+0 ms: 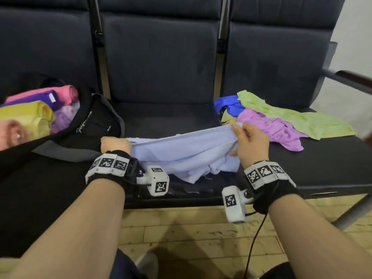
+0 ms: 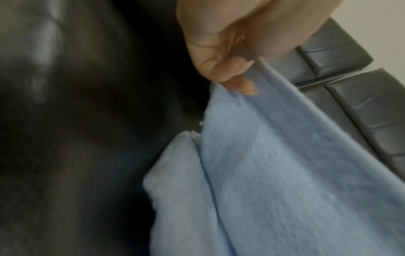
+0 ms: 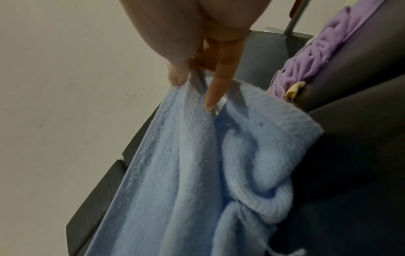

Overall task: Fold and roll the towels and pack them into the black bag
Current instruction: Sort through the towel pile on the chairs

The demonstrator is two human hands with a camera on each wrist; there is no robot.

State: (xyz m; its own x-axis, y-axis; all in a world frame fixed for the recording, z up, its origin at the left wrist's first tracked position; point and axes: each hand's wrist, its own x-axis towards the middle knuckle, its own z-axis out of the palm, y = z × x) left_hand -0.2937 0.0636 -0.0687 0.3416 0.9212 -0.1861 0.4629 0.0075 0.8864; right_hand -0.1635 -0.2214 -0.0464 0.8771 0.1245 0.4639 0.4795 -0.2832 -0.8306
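Nearest, the left hand (image 1: pixel 115 144) and right hand (image 1: pixel 250 142) each pinch a corner of the light blue towel (image 1: pixel 181 154), stretched above the bench (image 1: pixel 322 168). Farther left, the black bag (image 1: pixel 90 121) holds rolled towels (image 1: pixel 40 109); loose towels (image 1: pixel 281 121) lie right.

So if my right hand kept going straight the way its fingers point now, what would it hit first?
Probably the crumpled purple towel on the seat just beyond the right hand, which pinches the light blue towel; depth is unclear.
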